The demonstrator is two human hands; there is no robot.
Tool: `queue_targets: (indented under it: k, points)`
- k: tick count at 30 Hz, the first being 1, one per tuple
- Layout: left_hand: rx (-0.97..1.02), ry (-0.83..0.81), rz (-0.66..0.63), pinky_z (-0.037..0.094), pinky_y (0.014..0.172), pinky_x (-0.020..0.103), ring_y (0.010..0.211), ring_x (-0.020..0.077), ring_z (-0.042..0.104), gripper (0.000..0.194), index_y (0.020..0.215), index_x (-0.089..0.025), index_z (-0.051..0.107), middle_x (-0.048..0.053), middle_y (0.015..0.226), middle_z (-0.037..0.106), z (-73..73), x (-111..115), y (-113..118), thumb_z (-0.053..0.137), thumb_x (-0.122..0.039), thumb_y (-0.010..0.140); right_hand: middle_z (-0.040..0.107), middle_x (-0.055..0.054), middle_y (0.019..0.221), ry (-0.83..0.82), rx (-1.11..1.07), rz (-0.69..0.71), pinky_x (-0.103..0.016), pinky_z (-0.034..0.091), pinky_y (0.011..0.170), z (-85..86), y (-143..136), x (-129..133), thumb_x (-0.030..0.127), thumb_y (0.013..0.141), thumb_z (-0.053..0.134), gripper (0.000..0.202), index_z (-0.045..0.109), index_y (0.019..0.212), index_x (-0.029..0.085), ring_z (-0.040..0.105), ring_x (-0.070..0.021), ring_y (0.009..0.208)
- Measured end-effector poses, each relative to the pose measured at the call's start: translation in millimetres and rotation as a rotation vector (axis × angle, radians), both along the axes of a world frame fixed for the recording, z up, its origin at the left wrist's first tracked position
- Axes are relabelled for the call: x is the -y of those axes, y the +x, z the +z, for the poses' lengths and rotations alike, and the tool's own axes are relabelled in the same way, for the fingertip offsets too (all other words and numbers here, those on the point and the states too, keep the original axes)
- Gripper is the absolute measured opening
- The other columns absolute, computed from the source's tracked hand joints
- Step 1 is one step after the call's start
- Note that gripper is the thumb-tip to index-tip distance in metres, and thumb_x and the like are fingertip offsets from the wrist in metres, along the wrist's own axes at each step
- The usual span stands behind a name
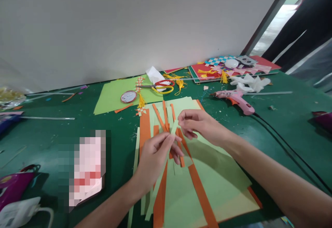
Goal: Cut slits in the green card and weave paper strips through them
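Note:
My left hand [155,153] pinches a narrow pale green paper strip [174,127] between thumb and forefinger. At the strip's upper end, the thumb and forefinger of my right hand [197,123] are closed on its edge. Both hands are over a stack of pale green paper sheets [220,179], with orange sheets showing at the edges. Orange paper strips [201,193] and more pale green strips lie on the stack, some under my hands. A small woven orange-and-white paper piece [141,111] rests at the stack's upper left corner.
Scissors [163,87], a round tin [129,96] and a yellow tassel [141,101] are on a green sheet [109,96] behind. Right of the stack lies a pink glue gun [233,100] with a trailing black cord. A blurred-out phone [88,172] is at left. A wall closes the back.

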State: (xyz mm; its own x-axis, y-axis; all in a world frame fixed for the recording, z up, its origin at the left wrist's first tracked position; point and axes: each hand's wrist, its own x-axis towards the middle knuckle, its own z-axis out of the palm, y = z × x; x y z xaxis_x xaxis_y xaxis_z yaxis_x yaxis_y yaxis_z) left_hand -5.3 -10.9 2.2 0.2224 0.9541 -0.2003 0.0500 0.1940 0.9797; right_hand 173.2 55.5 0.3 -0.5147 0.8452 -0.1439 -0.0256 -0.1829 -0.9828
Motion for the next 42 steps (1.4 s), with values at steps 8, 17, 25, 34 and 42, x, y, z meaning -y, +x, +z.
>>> queue_targets:
  k: [8,17,25,34,42]
  points:
    - [0.008,-0.015,-0.062,0.051,0.058,0.025,0.05,0.0119,0.064,0.028,0.084,-0.015,0.065,0.004,0.074,0.073,-1.0,-2,3,0.048,-0.032,0.098,0.05,0.005,0.054,-0.104,-0.074,0.007,-0.023,0.03,0.048,-6.8,-13,11,0.02,0.077,0.06,0.008,0.055,0.071,0.018,0.044,-0.0079,0.048]
    - [-0.103,0.114,0.073,0.043,0.054,0.019,0.056,0.0096,0.055,0.026,0.073,-0.02,0.053,-0.005,0.062,0.055,-4.5,-3,2,0.052,-0.035,0.095,0.048,0.006,0.051,-0.09,0.039,0.072,-0.023,0.031,0.048,-5.8,-14,11,0.02,0.075,0.057,0.01,0.052,0.066,0.019,0.046,-0.0081,0.047]
    - [-0.103,0.121,0.11,0.032,0.05,0.018,0.055,0.0081,0.04,0.024,0.075,-0.02,0.049,-0.007,0.064,0.044,-7.5,-4,-1,0.055,-0.035,0.093,0.044,0.007,0.05,-0.123,0.079,0.091,-0.023,0.029,0.048,-7.1,-18,16,0.023,0.074,0.057,0.014,0.05,0.062,0.02,0.042,-0.0086,0.048]
    - [-0.167,0.16,0.209,0.035,0.056,0.021,0.06,0.0104,0.044,0.023,0.076,-0.021,0.051,-0.006,0.062,0.047,-9.6,-7,-5,0.055,-0.036,0.093,0.04,0.006,0.054,-0.183,-0.036,0.104,-0.023,0.028,0.047,-15.6,-24,22,0.02,0.072,0.054,0.01,0.048,0.065,0.019,0.042,-0.0084,0.047]
    - [-0.15,0.123,0.235,0.037,0.056,0.02,0.057,0.0102,0.047,0.024,0.074,-0.021,0.051,-0.006,0.059,0.049,-7.2,-11,-7,0.055,-0.035,0.092,0.042,0.006,0.052,-0.185,-0.005,0.102,-0.023,0.026,0.045,-15.6,-25,22,0.021,0.07,0.054,0.008,0.048,0.064,0.018,0.043,-0.0081,0.045]
